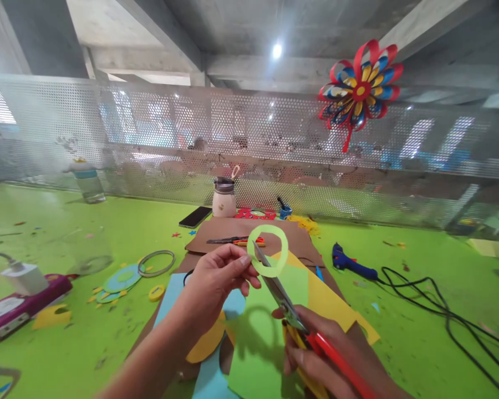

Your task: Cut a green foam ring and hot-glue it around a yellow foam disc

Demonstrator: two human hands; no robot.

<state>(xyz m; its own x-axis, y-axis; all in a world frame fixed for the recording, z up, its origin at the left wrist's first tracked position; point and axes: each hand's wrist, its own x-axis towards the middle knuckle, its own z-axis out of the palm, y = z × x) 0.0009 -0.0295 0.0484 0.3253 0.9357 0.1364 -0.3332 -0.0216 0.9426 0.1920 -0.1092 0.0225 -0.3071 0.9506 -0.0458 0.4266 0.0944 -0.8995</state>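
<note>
My left hand point(218, 277) pinches a light green paper ring point(268, 250), holding it up over the table. My right hand point(320, 354) grips red-and-yellow-handled scissors point(283, 296), whose blades point up and left into the ring's left edge. Below the hands lie sheets of green paper point(261, 343), yellow paper point(328, 302) and light blue paper point(170, 293) on brown paper point(241, 230). A yellow disc point(210, 341) lies partly under my left forearm.
A blue glue gun point(351, 265) with black cable point(441, 316) lies right. Another pair of scissors point(233, 240), a phone point(195, 216), a jar point(224, 198) and a water bottle point(87, 180) stand farther back. A purple device point(20, 307), tape ring point(157, 262) and paper scraps lie left. A paper flower point(360, 91) hangs on the mesh fence.
</note>
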